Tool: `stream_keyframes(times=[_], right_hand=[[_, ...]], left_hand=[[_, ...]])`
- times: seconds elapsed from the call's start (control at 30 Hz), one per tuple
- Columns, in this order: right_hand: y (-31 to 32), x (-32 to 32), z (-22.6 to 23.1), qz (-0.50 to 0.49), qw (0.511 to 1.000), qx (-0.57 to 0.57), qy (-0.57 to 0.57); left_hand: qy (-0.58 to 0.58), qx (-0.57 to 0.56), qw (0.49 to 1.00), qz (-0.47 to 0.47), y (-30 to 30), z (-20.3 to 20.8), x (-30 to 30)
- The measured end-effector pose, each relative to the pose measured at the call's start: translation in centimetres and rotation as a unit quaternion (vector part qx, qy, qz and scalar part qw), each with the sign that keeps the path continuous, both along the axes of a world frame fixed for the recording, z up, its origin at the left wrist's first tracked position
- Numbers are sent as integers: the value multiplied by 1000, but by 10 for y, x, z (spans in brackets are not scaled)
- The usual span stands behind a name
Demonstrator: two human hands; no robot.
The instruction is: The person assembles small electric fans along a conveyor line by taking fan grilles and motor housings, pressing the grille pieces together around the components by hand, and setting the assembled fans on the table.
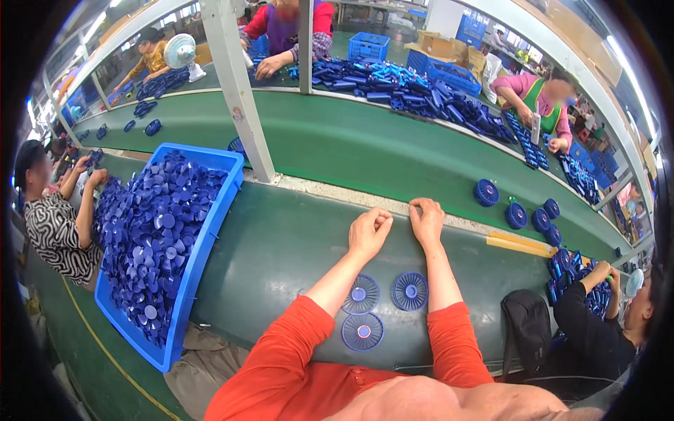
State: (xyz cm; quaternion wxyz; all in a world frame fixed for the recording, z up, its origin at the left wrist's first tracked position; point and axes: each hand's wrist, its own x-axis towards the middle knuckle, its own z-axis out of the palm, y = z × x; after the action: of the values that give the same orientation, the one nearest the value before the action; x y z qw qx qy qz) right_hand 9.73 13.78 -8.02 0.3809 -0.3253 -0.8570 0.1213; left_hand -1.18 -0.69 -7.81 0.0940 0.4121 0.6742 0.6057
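Note:
Both my arms, in red sleeves, reach forward over the dark green work surface [281, 245]. My left hand [371, 234] is closed, its fingers curled in by the pale ledge, with nothing seen in it. My right hand [427, 221] rests at the same ledge, fingers bent inward and likewise holding nothing visible. Between my forearms lie three round blue slotted covers, like small fan grilles: one slotted cover [361, 294] beside my left forearm, another slotted cover [410, 290] by my right forearm, and a slotted cover [363, 330] with a reddish-ringed centre nearest my body.
A big blue crate [204, 259] heaped with small blue discs [158, 224] stands at left. Beyond the ledge [330, 194] runs a green conveyor belt [351, 151] carrying several round blue pieces [486, 192]. A black bag [526, 330] lies at right. Co-workers sit around.

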Motion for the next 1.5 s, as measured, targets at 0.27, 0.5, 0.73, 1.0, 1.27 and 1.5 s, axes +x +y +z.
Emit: stream_keyframes(times=[0.27, 0.5, 0.73, 1.0, 1.27, 1.5], right_hand=[[-2, -1, -2, -12, 1000, 19, -6], [-1, 1, -1, -14, 1000, 21, -12], [-4, -2, -2, -16, 1000, 12, -23], [0, 0, -3, -14, 1000, 25, 3], [3, -6, -8, -33, 999, 17, 2], [-5, 3, -1, -34, 999, -5, 26]], left_hand=[[8, -27, 1000, -7, -1, -2, -2], [-8, -14, 1000, -3, 0, 2, 2], [4, -17, 1000, 1, -3, 1, 0], [9, -1, 1000, -6, 2, -4, 0], [-18, 20, 999, -30, 6, -11, -3], [-8, -7, 998, -54, 2, -1, 0]])
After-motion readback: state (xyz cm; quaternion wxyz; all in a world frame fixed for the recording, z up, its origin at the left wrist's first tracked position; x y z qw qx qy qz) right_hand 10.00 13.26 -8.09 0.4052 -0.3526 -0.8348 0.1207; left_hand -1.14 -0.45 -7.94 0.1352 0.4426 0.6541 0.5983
